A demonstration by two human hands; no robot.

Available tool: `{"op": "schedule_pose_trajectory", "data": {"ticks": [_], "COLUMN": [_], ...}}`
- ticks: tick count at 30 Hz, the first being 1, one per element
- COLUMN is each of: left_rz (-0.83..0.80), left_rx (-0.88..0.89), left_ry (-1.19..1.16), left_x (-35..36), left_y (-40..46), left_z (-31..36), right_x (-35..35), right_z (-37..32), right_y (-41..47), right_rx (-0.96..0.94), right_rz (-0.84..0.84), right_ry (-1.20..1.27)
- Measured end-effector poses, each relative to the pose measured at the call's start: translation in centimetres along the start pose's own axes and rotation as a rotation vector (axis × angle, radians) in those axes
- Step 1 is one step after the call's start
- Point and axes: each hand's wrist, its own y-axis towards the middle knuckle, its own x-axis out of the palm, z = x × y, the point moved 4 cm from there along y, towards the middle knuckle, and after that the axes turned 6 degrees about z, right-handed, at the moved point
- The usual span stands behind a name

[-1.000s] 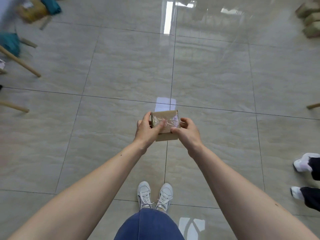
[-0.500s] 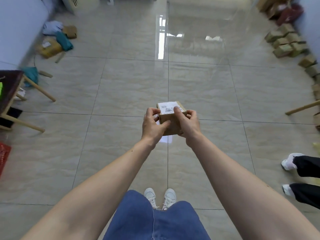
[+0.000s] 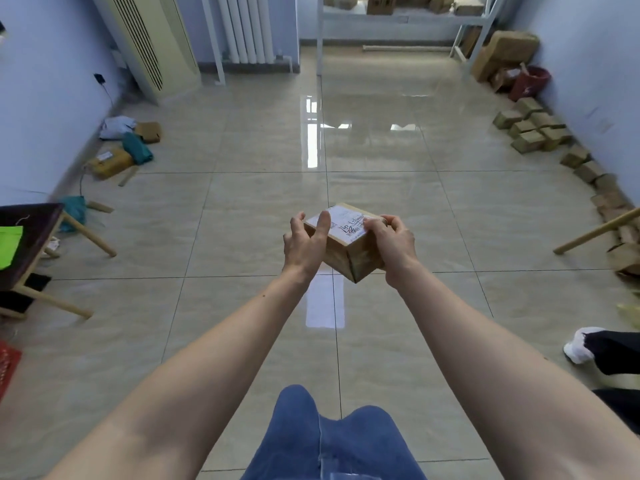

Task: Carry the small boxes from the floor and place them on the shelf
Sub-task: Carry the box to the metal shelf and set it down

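Observation:
A small cardboard box (image 3: 349, 254) with a white label on top is held at mid-height over the tiled floor, one corner pointing down toward me. My left hand (image 3: 304, 242) grips its left side, index finger lying across the label. My right hand (image 3: 393, 244) clasps its right side. A white metal shelf (image 3: 398, 19) stands against the far wall with several boxes on it. More small boxes (image 3: 530, 128) lie on the floor along the right wall.
A wooden-legged table (image 3: 34, 244) is at the left, with bags and parcels (image 3: 121, 147) along the left wall. A tall cream air conditioner (image 3: 149, 46) and a radiator stand at the back left. Another person's feet (image 3: 588, 348) are at the right. A wooden leg (image 3: 595, 232) juts in from the right.
My view has lifted from the floor to the room and the far shelf. The box has been turned in my hands, label now up and a corner pointing down.

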Motion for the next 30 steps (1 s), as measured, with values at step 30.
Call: {"op": "schedule_pose_trajectory", "data": {"ticks": [30], "left_rz": [-0.168], "left_rx": [-0.324], "left_ry": [-0.305], "left_x": [2.5], "left_y": [-1.2], "left_z": [2.3], "right_x": [-4.8], "right_z": [-2.9], "right_y": [2.4], "right_rx": [0.036], "right_rz": [-0.141], "right_ry": [-0.06]}}
